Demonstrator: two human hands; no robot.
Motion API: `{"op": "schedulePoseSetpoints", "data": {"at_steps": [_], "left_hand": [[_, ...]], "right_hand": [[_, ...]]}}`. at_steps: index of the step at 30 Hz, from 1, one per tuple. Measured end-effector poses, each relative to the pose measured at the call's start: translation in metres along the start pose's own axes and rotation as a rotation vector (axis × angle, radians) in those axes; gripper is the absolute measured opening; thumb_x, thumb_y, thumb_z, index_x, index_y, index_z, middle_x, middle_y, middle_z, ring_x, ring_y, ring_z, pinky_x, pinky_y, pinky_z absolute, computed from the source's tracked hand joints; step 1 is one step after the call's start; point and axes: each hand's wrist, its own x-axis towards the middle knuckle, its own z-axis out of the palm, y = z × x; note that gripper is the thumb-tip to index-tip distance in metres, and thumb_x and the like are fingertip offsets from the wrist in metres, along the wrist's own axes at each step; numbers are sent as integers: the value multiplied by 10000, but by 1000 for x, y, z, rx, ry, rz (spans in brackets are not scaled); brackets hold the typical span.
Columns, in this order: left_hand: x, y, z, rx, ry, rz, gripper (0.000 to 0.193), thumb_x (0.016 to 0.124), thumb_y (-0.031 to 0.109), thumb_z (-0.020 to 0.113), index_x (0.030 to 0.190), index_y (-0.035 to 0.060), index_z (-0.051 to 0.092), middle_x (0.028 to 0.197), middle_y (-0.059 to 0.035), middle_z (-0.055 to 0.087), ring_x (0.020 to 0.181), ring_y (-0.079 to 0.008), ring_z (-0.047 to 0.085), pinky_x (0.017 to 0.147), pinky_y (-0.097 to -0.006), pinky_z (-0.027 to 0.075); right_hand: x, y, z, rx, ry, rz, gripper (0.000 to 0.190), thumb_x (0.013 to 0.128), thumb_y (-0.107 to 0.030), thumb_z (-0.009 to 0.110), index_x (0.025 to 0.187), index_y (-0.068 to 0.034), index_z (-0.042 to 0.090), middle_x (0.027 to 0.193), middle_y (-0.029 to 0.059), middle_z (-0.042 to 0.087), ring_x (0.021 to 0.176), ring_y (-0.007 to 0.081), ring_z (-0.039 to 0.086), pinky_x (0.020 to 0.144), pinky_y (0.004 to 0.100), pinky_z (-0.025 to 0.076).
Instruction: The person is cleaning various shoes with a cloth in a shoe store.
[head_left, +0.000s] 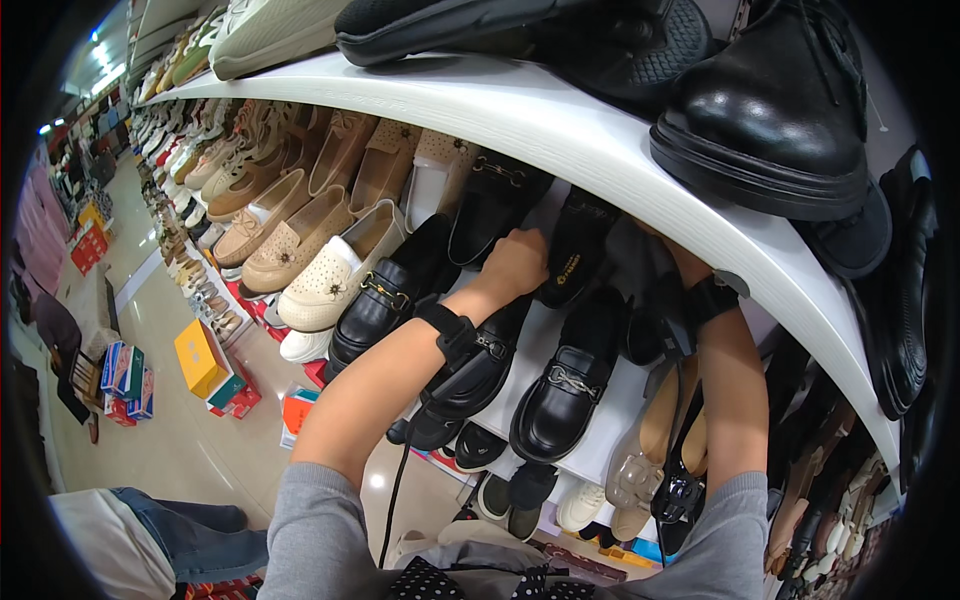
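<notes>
My left hand (517, 261) reaches in among black loafers on the shelf under the white upper board. Its fingers curl away from view between a rear black loafer with a metal bit (491, 202) and a black shoe with gold lettering on its insole (574, 262); whether it grips either is unclear. Below its wrist is a black loafer with a silver buckle (491, 352). Another black loafer with a chain-like buckle (562, 397) points toward me. My right hand (679, 251) is mostly hidden beneath the board's edge, close to dark shoes. Both wrists wear black straps with cables.
The curved white shelf board (480, 86) passes just above my hands, carrying a glossy black lace-up shoe (757, 127). Beige and cream loafers (322, 289) line the left. Clear-topped shoes (634, 472) sit lower right. Shoe boxes (206, 360) and a person in jeans (195, 529) are at left.
</notes>
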Motion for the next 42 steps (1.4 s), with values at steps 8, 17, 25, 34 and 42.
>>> {"op": "schedulePoseSetpoints", "data": {"at_steps": [8, 17, 25, 34, 42], "left_hand": [[-3, 0, -14, -95, -83, 18, 102, 667, 84, 663, 674, -11, 626, 601, -126, 613, 517, -189, 626, 572, -294, 511], [-32, 3, -72, -438, -181, -198, 212, 721, 51, 610, 879, -90, 606, 691, -123, 631, 531, -152, 610, 513, -238, 497], [-104, -25, -175, -570, -86, -212, 236, 797, 120, 574, 943, -64, 600, 791, -98, 634, 610, -115, 596, 564, -215, 497], [-158, -74, -225, -582, -112, -115, 273, 819, 178, 574, 982, -39, 604, 849, -81, 644, 702, -106, 596, 651, -231, 490], [-169, -113, -256, -633, -186, -18, 305, 816, 236, 575, 969, -25, 617, 831, -71, 643, 707, -105, 601, 632, -214, 471]], "right_hand": [[9, 6, 9, 21, 53, -16, 393, 769, -289, 628, 1048, -16, 579, 958, 121, 586, 923, 195, 528, 850, 276, 383], [-5, 4, 0, 168, 113, -83, 387, 767, -291, 639, 1039, -20, 585, 948, 120, 590, 915, 195, 533, 843, 277, 390], [-70, -64, -86, 318, -74, 193, 416, 813, -302, 603, 1101, -5, 556, 898, 71, 617, 859, 136, 559, 809, 251, 408], [-124, -186, -66, 281, 252, 398, 407, 814, -385, 573, 981, -14, 591, 772, 70, 595, 730, 135, 528, 726, 251, 387], [-131, -263, -19, 534, 443, 618, 364, 807, -368, 601, 932, -26, 595, 760, 51, 589, 690, 89, 541, 652, 199, 413]]}}
